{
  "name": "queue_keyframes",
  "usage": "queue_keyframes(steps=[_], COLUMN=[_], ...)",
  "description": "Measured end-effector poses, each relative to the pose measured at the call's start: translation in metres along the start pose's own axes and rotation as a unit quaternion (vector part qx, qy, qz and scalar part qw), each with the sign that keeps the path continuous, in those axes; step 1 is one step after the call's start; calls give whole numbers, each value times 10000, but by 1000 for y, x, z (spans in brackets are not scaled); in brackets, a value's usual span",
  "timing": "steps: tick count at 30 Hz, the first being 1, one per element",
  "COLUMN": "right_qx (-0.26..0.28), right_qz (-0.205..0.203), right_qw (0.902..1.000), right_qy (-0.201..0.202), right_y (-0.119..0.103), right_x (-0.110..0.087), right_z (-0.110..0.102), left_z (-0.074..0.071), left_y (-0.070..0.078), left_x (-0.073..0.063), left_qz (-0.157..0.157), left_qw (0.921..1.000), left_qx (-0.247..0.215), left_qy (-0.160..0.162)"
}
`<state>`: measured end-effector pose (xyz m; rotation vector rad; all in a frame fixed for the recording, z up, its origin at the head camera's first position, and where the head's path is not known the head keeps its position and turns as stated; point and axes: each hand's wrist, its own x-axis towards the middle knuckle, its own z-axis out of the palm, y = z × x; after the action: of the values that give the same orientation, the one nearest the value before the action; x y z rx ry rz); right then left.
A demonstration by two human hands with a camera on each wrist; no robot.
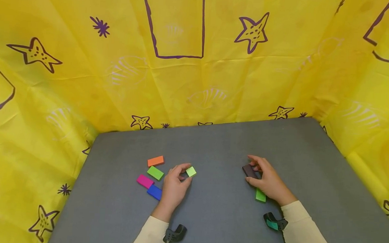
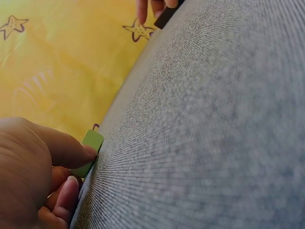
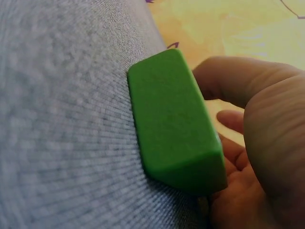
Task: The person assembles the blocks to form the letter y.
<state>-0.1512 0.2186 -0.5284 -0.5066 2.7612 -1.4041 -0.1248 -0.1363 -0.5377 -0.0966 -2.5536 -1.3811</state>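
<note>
My left hand [image 1: 174,186] pinches a small light green block [image 1: 191,171] between thumb and fingers, close over the grey table. The left wrist view shows the thumb against the face of this green block [image 2: 92,142]. Farther right, my right hand [image 1: 270,182] has its thumb and fingers around a dark brown block [image 1: 249,170] at the table surface. A green block [image 1: 260,195] lies just below that hand, partly covered by it. In the right wrist view the same green block [image 3: 174,114] fills the middle and the dark block is hidden.
Left of my left hand lie an orange block [image 1: 155,161], a green block [image 1: 155,173], a pink block [image 1: 145,181] and a blue block [image 1: 154,192], the last partly behind the wrist. A yellow patterned cloth [image 1: 176,91] walls the grey table [image 1: 216,218] at the back and sides.
</note>
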Motion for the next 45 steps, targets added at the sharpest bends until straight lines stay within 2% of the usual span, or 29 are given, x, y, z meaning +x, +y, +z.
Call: queue_keyframes(steps=[12, 16, 22, 34, 45], right_qx=[-653, -743, -772, -748, -688], right_qz=[272, 295, 277, -142, -666], right_qw=[9955, 9948, 9953, 9964, 9952], right_qy=[627, 627, 506, 368, 202], right_y=[-2, -3, -3, -17, -44], right_x=[-2, -2, -1, 11, 38], right_z=[-4, -6, -8, -6, 5], left_z=[0, 0, 0, 1, 14], left_y=[2, 2, 4, 10, 21], left_x=[0, 0, 0, 0, 11], left_qz=[-7, 3, -84, 8, 23], left_qw=[9997, 9997, 9999, 9994, 9993], left_qx=[250, 232, -129, -263, -324], left_qy=[-81, -74, 46, 223, 182])
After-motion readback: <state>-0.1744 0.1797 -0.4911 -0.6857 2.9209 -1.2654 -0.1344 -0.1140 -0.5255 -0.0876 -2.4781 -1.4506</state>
